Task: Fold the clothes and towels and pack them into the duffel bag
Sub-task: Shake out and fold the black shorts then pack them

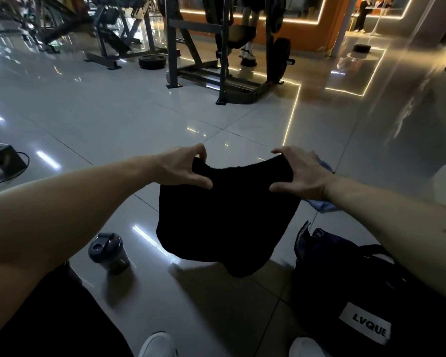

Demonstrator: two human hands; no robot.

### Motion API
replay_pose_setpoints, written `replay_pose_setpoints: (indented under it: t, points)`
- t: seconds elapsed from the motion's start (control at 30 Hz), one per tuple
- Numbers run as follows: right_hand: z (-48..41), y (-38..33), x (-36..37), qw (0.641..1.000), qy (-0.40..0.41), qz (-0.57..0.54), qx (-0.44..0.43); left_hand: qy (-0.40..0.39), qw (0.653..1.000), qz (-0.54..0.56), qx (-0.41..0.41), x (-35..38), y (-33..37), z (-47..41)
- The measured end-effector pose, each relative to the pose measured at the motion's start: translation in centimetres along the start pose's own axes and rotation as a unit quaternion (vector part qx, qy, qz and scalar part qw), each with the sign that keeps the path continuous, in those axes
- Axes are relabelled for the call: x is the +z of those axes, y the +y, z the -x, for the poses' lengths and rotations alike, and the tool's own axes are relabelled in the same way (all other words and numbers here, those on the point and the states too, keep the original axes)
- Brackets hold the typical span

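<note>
We look down on a glossy grey tiled floor (113, 112). A dark shaker bottle (108, 252) stands on it at near left. At near right sits the black duffel bag (332, 279) with its white LVQUE label, a blue cloth (322, 206) lying just beyond. Farther off we see a metal rack (240, 95) with a weight plate (152, 61) flat beside it, and at far left a small dark box (5, 158) with a cable.
</note>
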State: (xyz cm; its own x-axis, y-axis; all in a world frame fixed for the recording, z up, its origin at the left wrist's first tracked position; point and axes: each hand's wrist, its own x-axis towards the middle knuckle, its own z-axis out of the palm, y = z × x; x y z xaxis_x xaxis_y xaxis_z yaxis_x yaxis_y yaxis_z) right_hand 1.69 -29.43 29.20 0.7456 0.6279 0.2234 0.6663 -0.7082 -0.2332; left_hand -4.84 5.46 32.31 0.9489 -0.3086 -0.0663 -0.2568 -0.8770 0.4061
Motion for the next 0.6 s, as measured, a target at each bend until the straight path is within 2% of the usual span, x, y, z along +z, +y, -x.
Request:
replay_pose_setpoints:
  t: [0.1,0.27,0.43,0.6]
  points:
    - [0.4,-0.1,0.8,0.999,0.014,0.039,-0.030,-0.008,0.990,-0.141,-0.007,0.4,-0.3,0.2]
    - [0.2,0.6,1.7,0.996,0.056,0.041,-0.051,-0.006,0.980,-0.196,0.032,0.6,-1.2,0.6]
    - [-0.1,1.3,1.5,0.994,0.095,0.038,-0.032,0.078,0.989,-0.123,0.037,1.0,-1.9,0.0]
    - [0.1,1.4,1.7,0.992,0.108,0.057,-0.016,0.103,0.993,-0.055,0.012,1.8,-2.7,-0.7]
